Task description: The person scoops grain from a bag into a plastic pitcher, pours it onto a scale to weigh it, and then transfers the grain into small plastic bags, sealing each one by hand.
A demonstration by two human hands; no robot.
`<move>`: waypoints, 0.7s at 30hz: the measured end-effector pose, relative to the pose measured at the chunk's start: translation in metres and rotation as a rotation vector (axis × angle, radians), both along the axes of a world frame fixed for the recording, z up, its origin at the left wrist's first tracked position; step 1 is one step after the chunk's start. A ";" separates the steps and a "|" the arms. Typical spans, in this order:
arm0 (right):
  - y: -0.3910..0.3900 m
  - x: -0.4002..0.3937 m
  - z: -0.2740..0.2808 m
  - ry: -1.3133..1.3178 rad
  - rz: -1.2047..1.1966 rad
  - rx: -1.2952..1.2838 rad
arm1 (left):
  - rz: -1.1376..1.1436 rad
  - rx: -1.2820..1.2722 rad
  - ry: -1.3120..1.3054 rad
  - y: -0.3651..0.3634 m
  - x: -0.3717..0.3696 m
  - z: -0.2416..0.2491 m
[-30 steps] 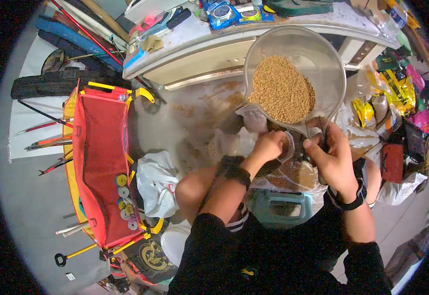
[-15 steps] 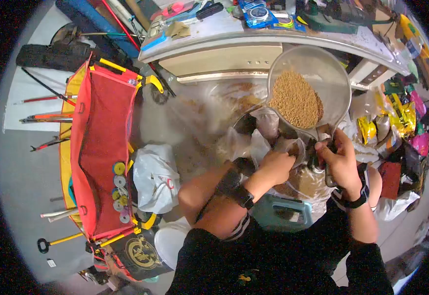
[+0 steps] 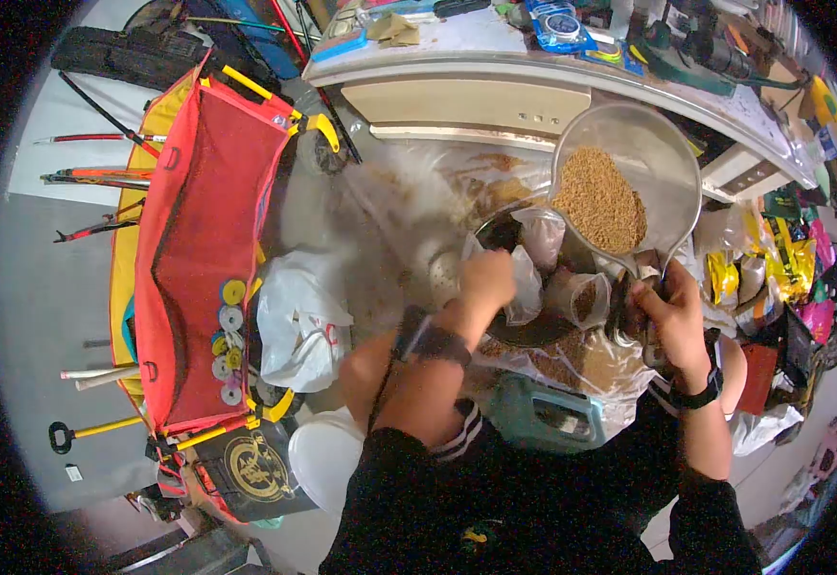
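My right hand [image 3: 672,316] is wrapped round the handle of a large metal scoop [image 3: 672,153], which holds a heap of brown pellets [image 3: 598,201]. Beneath the scoop's lip lies a round dark basin [image 3: 500,233] with several clear plastic bags in it. One bag [image 3: 540,237] stands upright near the scoop, and another bag [image 3: 576,297] has its mouth open. My left hand [image 3: 488,280] is closed beside a clear bag [image 3: 524,287] at the basin's left side; what its fingers hold, if anything, is hidden.
A red and yellow cart [image 3: 212,249] stands at the left, with a white plastic bag [image 3: 303,321] and a white bucket [image 3: 327,460] beside it. A teal container [image 3: 548,417] is close to my body. Behind is a cluttered workbench [image 3: 495,57]; yellow packets [image 3: 792,259] lie at the right.
My left hand has moved left and a little up, away from the open bag to the basin's left side. My right hand still holds the scoop. The view has shifted slightly.
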State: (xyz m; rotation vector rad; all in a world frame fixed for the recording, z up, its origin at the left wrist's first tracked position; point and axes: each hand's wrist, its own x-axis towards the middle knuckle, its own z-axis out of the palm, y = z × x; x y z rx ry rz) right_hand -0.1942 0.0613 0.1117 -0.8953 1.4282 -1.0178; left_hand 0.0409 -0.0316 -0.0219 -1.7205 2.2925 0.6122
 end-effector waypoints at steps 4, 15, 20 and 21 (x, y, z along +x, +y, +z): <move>-0.002 0.005 0.001 0.031 -0.041 -0.053 | 0.125 0.019 0.027 -0.008 0.038 -0.041; -0.003 0.005 0.002 -0.042 -0.077 -0.003 | 0.670 0.058 0.546 -0.001 0.089 -0.194; -0.004 0.004 0.003 -0.002 -0.077 0.023 | 0.701 0.243 0.303 0.004 0.072 -0.141; -0.003 0.005 0.000 -0.068 -0.128 0.012 | 0.710 0.174 0.253 0.003 0.071 -0.143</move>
